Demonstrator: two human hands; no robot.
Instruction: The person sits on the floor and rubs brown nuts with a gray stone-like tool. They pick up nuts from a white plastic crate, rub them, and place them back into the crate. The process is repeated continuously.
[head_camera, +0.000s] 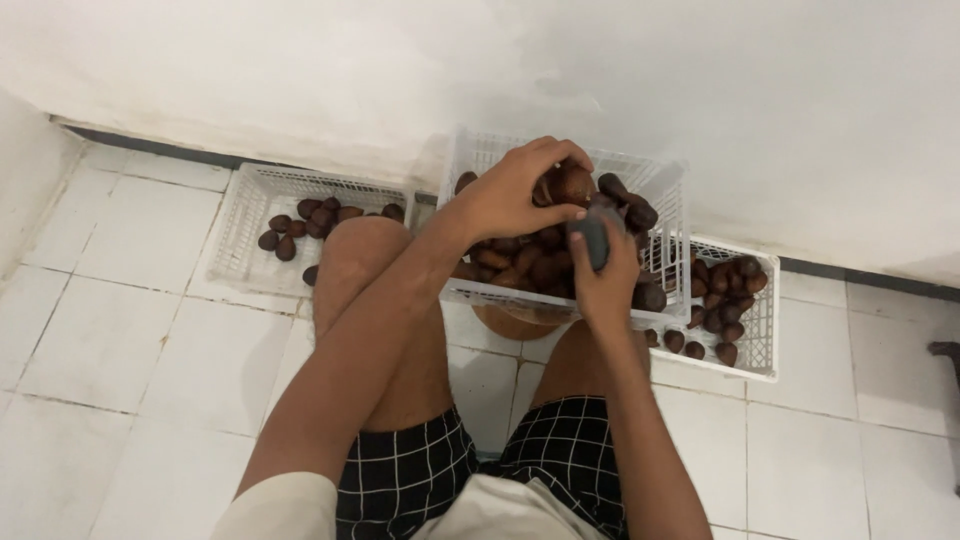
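Note:
My left hand (520, 190) grips a dark brown scaly fruit (573, 184) above the middle white plastic basket (560, 160), which is piled with the same brown fruits (530, 262). My right hand (606, 272) comes up from below and holds a small dark grey object (592, 238) against that fruit; what the grey object is I cannot tell. Both hands meet over the basket's centre. The basket rests between my bare knees on a brown stool or block (510, 322).
A white basket (250, 215) at the left holds several brown fruits (310, 218). Another white basket (762, 330) at the right holds more fruits (725, 295). White floor tiles lie all around, and a white wall rises behind the baskets. I sit in black checked shorts (410, 475).

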